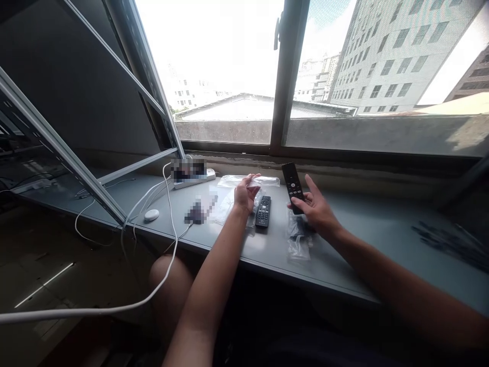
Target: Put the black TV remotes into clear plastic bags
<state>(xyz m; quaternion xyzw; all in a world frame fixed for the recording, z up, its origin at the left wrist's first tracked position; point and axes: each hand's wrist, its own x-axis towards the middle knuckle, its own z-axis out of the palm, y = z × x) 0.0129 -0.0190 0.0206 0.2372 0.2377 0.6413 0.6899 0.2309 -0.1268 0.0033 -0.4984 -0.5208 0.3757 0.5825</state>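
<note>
A slim black remote control (292, 182) stands tilted up in my right hand (315, 206), thumb on its front and index finger stretched away from it. My left hand (246, 196) has its fingers curled at a clear plastic bag (270, 181), whose upper edge is raised off the table. Just right of my left wrist, a second black remote control (263, 211) with more buttons lies face up. Below my right hand is a small clear bag (298, 248) with a dark item inside; its kind I cannot make out.
The grey table (275, 260) runs along the window. To the left are a white power strip (210, 175), a white round disc (152, 214) and loose white cables (170, 188). A metal rack post (76, 158) slants across the left side. Dark slender items (446, 242) lie far right.
</note>
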